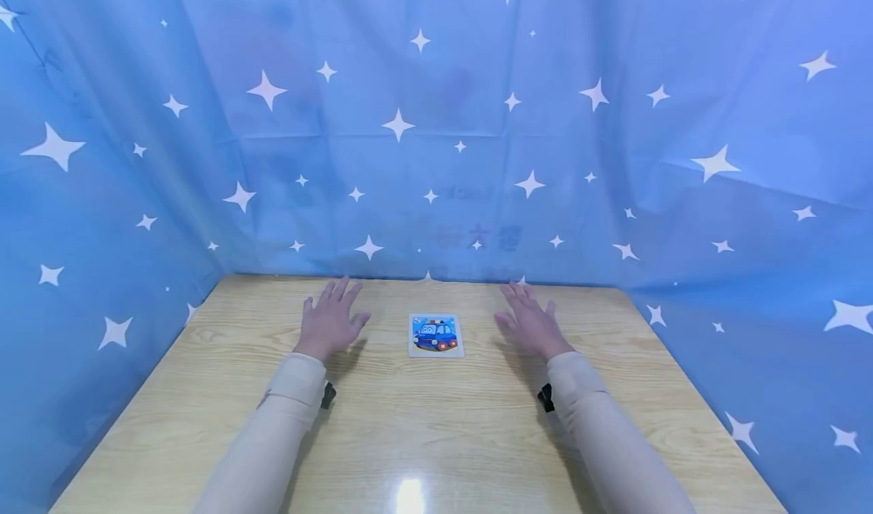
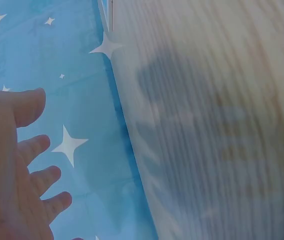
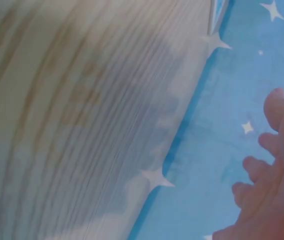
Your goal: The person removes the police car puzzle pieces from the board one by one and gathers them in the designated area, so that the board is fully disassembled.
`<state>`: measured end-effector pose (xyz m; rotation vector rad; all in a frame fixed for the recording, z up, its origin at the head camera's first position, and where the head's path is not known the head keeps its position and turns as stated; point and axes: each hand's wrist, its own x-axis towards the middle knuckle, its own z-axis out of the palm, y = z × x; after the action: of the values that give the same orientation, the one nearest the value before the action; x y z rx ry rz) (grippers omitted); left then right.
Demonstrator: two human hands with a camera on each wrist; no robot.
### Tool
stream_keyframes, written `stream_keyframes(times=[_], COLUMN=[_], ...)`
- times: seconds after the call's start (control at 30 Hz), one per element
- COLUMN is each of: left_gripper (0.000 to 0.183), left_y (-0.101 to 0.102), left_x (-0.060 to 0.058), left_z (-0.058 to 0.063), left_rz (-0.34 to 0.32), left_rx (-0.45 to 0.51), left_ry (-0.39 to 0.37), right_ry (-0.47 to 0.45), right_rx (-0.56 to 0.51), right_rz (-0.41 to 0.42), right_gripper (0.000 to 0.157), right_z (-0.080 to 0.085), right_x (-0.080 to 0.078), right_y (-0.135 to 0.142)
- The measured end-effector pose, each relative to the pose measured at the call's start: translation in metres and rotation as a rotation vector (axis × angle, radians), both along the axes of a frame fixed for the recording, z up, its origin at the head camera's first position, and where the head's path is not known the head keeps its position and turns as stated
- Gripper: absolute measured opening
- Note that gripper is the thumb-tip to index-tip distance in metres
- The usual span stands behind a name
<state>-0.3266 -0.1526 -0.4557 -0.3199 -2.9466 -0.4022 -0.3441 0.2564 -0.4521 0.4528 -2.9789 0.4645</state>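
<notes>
A square picture puzzle [image 1: 436, 336] with a white border and a blue cartoon police car lies flat on the table between the two hands. To its left, the left hand [image 1: 330, 321] hovers palm down over the wood with fingers spread, holding nothing. On the other side the right hand [image 1: 530, 321] is held the same way, fingers spread and nothing in them. Each wrist view shows that side's hand, the left [image 2: 12, 165] and the right [image 3: 272, 175], with thumb and fingers extended above the table. A corner of the puzzle shows at the top edge of both wrist views.
The light wooden table [image 1: 436, 423] ends at the back against a blue curtain [image 1: 464, 158] printed with white stars, which also hangs along both sides. Black straps show at both sleeve cuffs. A bright light reflection falls on the table's near part.
</notes>
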Motion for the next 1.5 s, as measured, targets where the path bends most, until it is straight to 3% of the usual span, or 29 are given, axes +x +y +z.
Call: stream_keyframes(times=[0.3,0.53,0.83,1.0,1.5], left_gripper=[0.068,0.068,0.063,0.061,0.065], left_y=[0.009,0.017,0.024,0.027,0.042], left_x=[-0.006,-0.004,-0.003,-0.007,-0.009], left_z=[-0.005,-0.003,0.0,-0.007,-0.009], left_rz=[-0.025,-0.041,-0.073,-0.083,-0.114], left_rx=[-0.037,-0.001,0.02,0.015,-0.009], left_ry=[0.024,-0.011,-0.014,-0.007,-0.056], right_ry=[0.01,-0.067,-0.101,-0.126,-0.17], right_rx=[-0.037,-0.09,-0.117,-0.101,-0.071], right_rz=[0.04,0.083,0.111,0.121,0.178], right_gripper=[0.07,0.072,0.074,0.074,0.073], right_z=[0.005,0.0,-0.002,-0.01,-0.018], right_x=[-0.005,-0.009,-0.009,-0.01,-0.01], right_y=[-0.016,-0.028,-0.038,-0.041,-0.048])
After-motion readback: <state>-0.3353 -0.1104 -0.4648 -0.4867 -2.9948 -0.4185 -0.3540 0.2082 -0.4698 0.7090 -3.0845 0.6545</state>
